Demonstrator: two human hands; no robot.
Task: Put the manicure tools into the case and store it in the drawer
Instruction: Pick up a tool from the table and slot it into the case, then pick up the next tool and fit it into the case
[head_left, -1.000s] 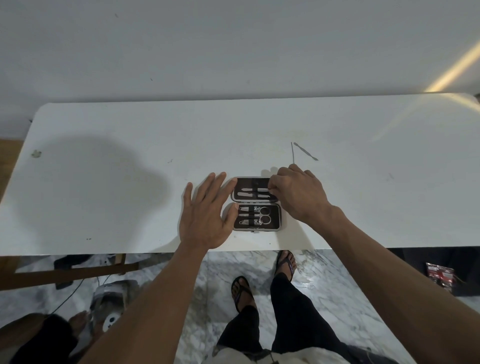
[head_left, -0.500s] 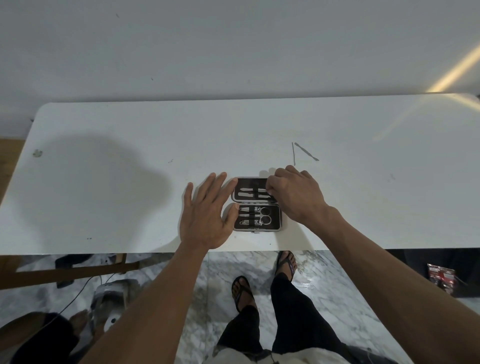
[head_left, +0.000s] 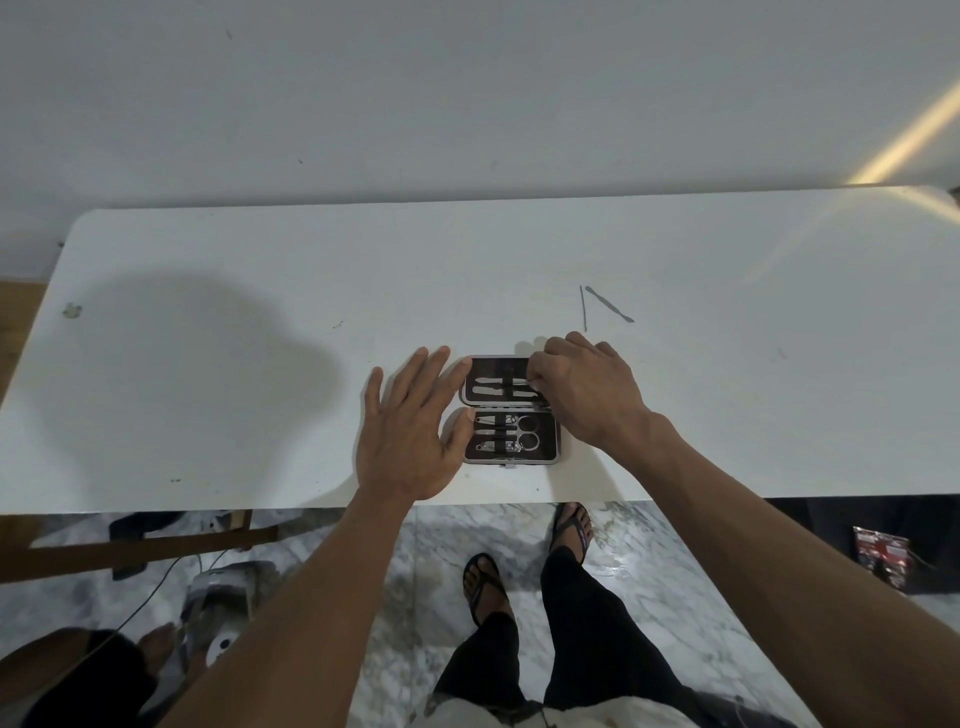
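A small dark manicure case (head_left: 511, 453) lies open near the front edge of the white table (head_left: 208, 364). Its near half holds scissors, clippers and other steel tools under a strap; its far half holds flat tools. My left hand (head_left: 410, 436) rests flat with fingers spread against the case's left side, thumb on the near half. My right hand (head_left: 582, 389) covers the far half's right end, fingertips pinched on a thin tool (head_left: 522, 383) lying there. Two slim steel tools (head_left: 608, 304) lie loose on the table beyond my right hand.
A white wall rises behind the table. Below the front edge I see a marble floor, my legs and sandalled feet (head_left: 519, 566), a wooden bar (head_left: 140, 545), a cable and a small appliance (head_left: 223, 613) at the left, a red packet (head_left: 883, 561) at the right.
My right hand has shifted slightly left over the far half of the case. The left hand and the case have stayed put.
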